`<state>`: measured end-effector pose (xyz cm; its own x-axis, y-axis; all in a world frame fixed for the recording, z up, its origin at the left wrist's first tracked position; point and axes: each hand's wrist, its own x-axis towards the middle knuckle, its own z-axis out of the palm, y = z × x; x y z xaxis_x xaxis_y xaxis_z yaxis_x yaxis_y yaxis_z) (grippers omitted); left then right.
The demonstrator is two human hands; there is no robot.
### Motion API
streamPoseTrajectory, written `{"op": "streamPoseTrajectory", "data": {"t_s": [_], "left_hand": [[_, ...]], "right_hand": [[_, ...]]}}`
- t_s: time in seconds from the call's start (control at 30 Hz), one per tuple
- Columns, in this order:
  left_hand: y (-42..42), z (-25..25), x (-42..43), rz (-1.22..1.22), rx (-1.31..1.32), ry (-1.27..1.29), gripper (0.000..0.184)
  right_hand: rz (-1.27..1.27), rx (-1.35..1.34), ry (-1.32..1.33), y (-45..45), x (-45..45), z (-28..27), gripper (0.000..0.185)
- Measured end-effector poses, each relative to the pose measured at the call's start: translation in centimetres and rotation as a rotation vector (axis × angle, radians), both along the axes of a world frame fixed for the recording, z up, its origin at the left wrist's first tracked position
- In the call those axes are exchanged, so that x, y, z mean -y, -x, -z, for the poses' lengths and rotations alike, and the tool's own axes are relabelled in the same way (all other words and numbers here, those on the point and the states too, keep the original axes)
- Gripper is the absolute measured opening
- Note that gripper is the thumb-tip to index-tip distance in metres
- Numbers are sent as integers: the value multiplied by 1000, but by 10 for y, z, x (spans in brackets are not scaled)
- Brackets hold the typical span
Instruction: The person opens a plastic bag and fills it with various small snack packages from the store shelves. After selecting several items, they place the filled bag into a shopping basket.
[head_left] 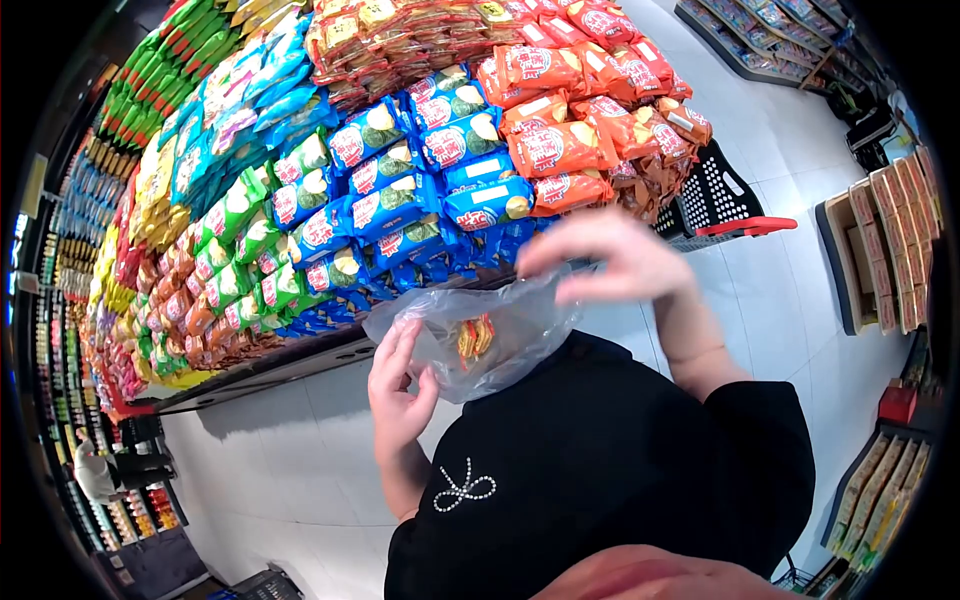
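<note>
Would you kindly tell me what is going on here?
A person in a black top stands by a big display of packaged snacks, with a clear plastic bag in front of them. The left hand is at one side of the bag; the right hand, blurred, is by its other side, and whether it grips the bag is unclear. Red-and-gold packets show in the bag.

A clear plastic bag (522, 345) holds red-and-yellow packets (475, 340).
</note>
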<state>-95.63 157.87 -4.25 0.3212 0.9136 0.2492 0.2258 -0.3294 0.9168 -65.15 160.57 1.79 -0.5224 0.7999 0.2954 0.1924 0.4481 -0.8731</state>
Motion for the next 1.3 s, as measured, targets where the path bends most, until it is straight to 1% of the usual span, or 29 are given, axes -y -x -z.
{"op": "streamPoseTrajectory", "data": {"t_s": [0.03,0.07,0.1,0.17,0.2,0.23,0.27,0.33,0.37,0.4,0.43,0.53,0.6,0.73,0.83,0.93,0.97,1.0,1.07,1.1,1.13,1.2,1.23,1.3], "left_hand": [[-1,-2,1,3,-2,2,56],[-4,-5,1,-19,13,57,53],[-5,-7,2,-41,26,115,51],[-1,-2,0,-24,-10,72,48],[0,1,-1,-9,-45,29,45],[-1,3,-1,-8,-43,26,45],[-1,4,0,-38,10,65,43],[0,6,0,-72,63,99,40],[1,7,-1,-101,-9,48,39],[2,8,-1,-131,-80,-3,38],[1,7,-1,-136,-82,-3,38],[-3,1,-1,-173,-59,-29,41],[-5,-2,0,-133,-36,15,46],[-7,-1,1,-111,-66,41,51],[-7,1,0,-118,-58,20,52],[-7,0,0,-118,-63,35,52],[-7,-1,0,-116,-72,38,53],[-8,-2,-2,-113,-79,32,53],[-7,-1,-3,-103,-82,23,53],[-8,-3,-3,-95,-74,37,53],[-8,-3,-3,-90,-72,24,53],[-10,-2,-5,-78,-79,1,53],[-10,-1,-6,-66,-89,-36,53],[-11,-3,-5,-50,-113,-62,53]], "right_hand": [[167,53,-168,-11,-11,-10,29],[409,-3,-165,-13,-21,-15,29],[583,123,-392,-28,-48,-12,32],[786,393,-547,-48,-96,-14,45],[837,544,-693,-64,-127,3,54],[873,650,-645,-71,-148,10,63],[873,650,-649,-74,-161,10,63],[873,964,-389,-71,-175,5,67],[873,960,-395,-71,-178,4,67],[860,1014,-318,-68,-180,-1,67],[844,1067,-236,-65,-180,-2,66],[828,1047,-291,-71,-186,5,61],[827,1017,-328,-73,-186,7,59],[814,959,-368,-78,-186,5,56],[799,830,-531,-85,-186,10,52],[777,759,-577,-82,-180,7,53],[769,775,-592,-79,-176,5,53],[768,777,-515,-75,-173,3,53],[804,754,-547,-73,-176,11,48],[767,757,-580,-72,-176,9,47],[735,758,-516,-70,-175,7,49],[716,813,-494,-65,-173,3,48],[714,815,-548,-65,-174,8,50],[714,899,-480,-61,-174,8,55]]}}
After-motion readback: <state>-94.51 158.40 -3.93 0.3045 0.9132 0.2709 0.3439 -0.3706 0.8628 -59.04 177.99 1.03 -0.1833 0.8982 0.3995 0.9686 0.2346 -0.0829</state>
